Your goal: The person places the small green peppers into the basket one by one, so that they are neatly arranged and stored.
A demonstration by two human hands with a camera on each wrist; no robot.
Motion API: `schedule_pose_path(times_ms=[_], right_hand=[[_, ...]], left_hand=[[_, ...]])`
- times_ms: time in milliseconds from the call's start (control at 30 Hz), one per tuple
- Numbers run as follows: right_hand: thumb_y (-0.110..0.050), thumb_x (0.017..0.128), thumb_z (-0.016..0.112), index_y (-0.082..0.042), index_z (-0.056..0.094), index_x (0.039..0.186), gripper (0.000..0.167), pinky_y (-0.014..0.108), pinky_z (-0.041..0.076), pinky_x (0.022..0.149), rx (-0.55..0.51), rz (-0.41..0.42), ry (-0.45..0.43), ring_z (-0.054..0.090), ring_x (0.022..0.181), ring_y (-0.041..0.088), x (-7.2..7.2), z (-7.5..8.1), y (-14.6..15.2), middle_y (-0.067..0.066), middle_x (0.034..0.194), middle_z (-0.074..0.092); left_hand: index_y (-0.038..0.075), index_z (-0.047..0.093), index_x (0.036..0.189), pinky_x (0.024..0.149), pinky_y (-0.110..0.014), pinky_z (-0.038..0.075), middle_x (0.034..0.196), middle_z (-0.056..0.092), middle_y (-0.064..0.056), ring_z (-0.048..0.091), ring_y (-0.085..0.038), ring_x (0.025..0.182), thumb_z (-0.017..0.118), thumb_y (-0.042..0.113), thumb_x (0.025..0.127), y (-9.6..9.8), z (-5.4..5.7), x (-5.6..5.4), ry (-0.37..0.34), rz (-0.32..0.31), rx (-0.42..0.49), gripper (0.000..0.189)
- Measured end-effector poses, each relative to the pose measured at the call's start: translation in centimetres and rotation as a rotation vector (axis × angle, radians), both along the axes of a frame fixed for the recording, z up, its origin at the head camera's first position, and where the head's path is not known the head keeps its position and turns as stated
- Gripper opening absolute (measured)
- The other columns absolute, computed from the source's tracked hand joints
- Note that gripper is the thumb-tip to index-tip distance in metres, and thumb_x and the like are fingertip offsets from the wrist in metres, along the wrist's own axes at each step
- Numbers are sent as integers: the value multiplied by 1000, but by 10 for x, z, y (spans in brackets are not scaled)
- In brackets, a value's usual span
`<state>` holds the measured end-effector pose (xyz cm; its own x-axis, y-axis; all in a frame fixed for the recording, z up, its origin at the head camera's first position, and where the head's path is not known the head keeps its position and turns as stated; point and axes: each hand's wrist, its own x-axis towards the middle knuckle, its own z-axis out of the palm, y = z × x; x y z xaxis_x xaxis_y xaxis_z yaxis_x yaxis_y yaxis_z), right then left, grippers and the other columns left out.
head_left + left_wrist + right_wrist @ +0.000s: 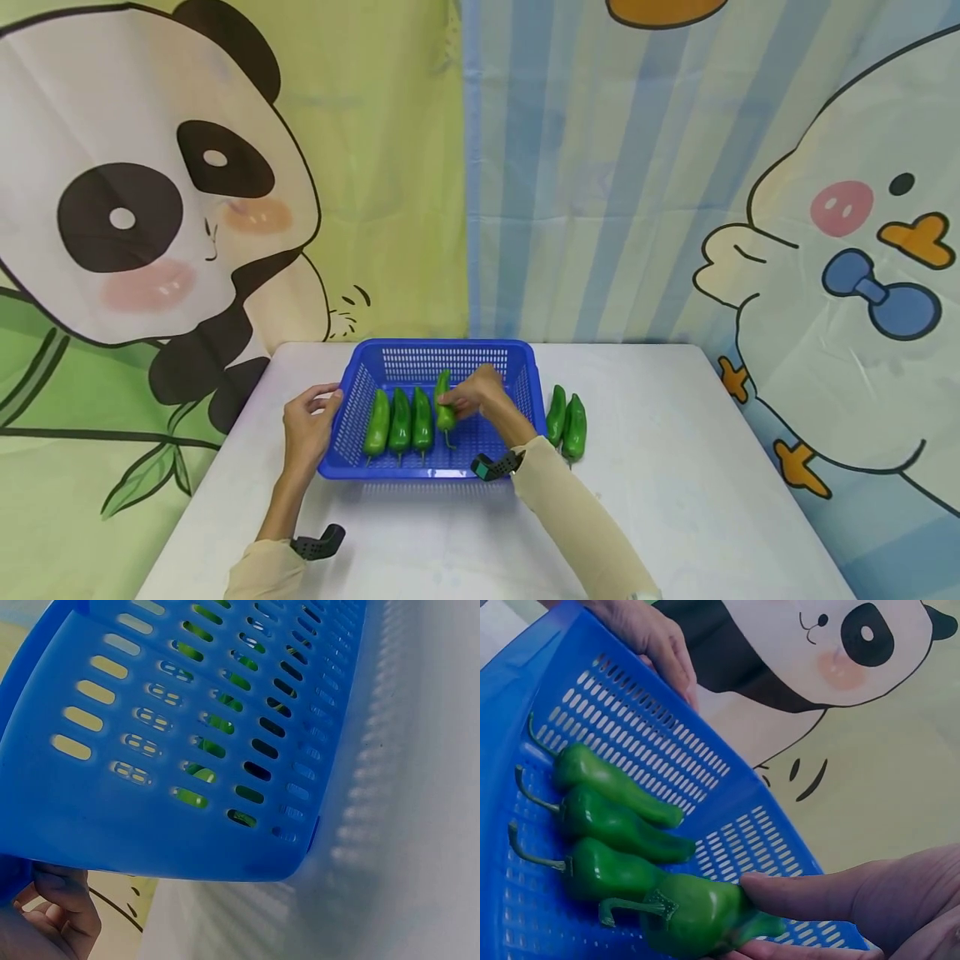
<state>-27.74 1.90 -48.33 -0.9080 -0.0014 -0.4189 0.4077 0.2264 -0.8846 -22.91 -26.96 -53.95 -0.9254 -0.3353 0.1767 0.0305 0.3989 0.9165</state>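
Note:
A blue plastic basket [432, 474] with slotted walls stands on the white table. Inside it three green peppers lie side by side in a row: a lighter pepper [377, 423] at the left, a middle pepper [400, 422] and a third pepper [422, 422], stems toward the near side. Just right of them, my right hand [480, 393] pinches another green pepper [697, 913] between thumb and fingers, stem also toward me. My left hand [306, 423] holds the basket's left rim, its fingers curled at the edge in the left wrist view.
Right of the basket, two more green peppers [574, 427] lie together on the white table [675, 467]. Behind the table hangs a cloth backdrop [390, 167] with cartoon animals. Dark devices are strapped to both wrists.

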Motion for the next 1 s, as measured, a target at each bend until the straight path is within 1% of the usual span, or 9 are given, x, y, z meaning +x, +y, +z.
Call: schedule_pose_path(times_ms=[100, 167, 267, 367, 500, 633, 700, 800, 1000], right_hand=[[11, 81, 90, 22, 55, 124, 56, 47, 67, 83, 4, -41, 0, 80, 100, 46, -1, -5, -2, 37, 102, 77], [12, 80, 90, 21, 55, 126, 59, 47, 68, 81, 22, -72, 0, 81, 98, 46, -2, -7, -4, 36, 102, 77], [14, 79, 89, 22, 55, 128, 61, 47, 68, 82, 31, -90, -12, 81, 99, 46, -4, -9, -7, 36, 104, 77], [14, 79, 89, 22, 56, 126, 59, 46, 68, 82, 48, -86, -26, 81, 100, 46, -8, -10, -9, 36, 105, 78], [15, 78, 89, 21, 59, 124, 55, 47, 68, 82, 60, -78, -34, 81, 100, 46, -10, -13, -10, 36, 105, 78], [16, 80, 88, 22, 55, 129, 59, 49, 67, 84, 32, -64, -62, 80, 103, 49, -12, -16, -10, 38, 108, 76], [16, 82, 86, 23, 50, 133, 63, 50, 67, 86, 16, -51, -85, 78, 106, 50, -14, -17, -10, 40, 111, 75], [16, 82, 86, 23, 47, 135, 66, 49, 67, 85, 19, -27, -105, 78, 106, 51, -18, -19, -9, 40, 112, 75], [17, 79, 87, 22, 50, 134, 67, 49, 67, 84, 45, -29, -93, 79, 104, 50, -17, -21, -10, 40, 109, 76]], left_hand=[[3, 76, 132, 57, -19, 54, 103, 77, -27, 66, -4, 62, 69, 27, 109, 1, 0, 0, 7, -10, 5, 34], [3, 76, 131, 57, -20, 54, 102, 77, -27, 67, -4, 61, 69, 27, 109, 1, 0, 0, 10, -10, 6, 34], [3, 76, 131, 57, -20, 54, 101, 77, -25, 67, -4, 61, 69, 27, 109, 0, 1, 1, 5, 2, 3, 34], [3, 76, 131, 56, -20, 53, 100, 77, -25, 66, -4, 61, 69, 27, 109, 0, 1, 0, 7, 9, 6, 33], [2, 75, 132, 57, -19, 54, 102, 77, -27, 67, -4, 61, 69, 27, 109, 0, 0, -1, 1, -4, 18, 35], [1, 74, 134, 57, -19, 55, 104, 77, -27, 67, -4, 61, 68, 28, 109, -1, 0, 0, -7, -9, 17, 37], [1, 75, 133, 57, -19, 54, 104, 77, -27, 66, -4, 61, 68, 28, 109, -1, -1, 0, 0, -9, 15, 36], [2, 76, 132, 57, -19, 55, 103, 77, -27, 67, -4, 61, 69, 27, 109, -1, 0, -1, 12, -4, 18, 34], [3, 77, 129, 58, -19, 55, 100, 77, -24, 68, -5, 62, 70, 25, 108, -1, -2, -1, 12, 4, 30, 31]])
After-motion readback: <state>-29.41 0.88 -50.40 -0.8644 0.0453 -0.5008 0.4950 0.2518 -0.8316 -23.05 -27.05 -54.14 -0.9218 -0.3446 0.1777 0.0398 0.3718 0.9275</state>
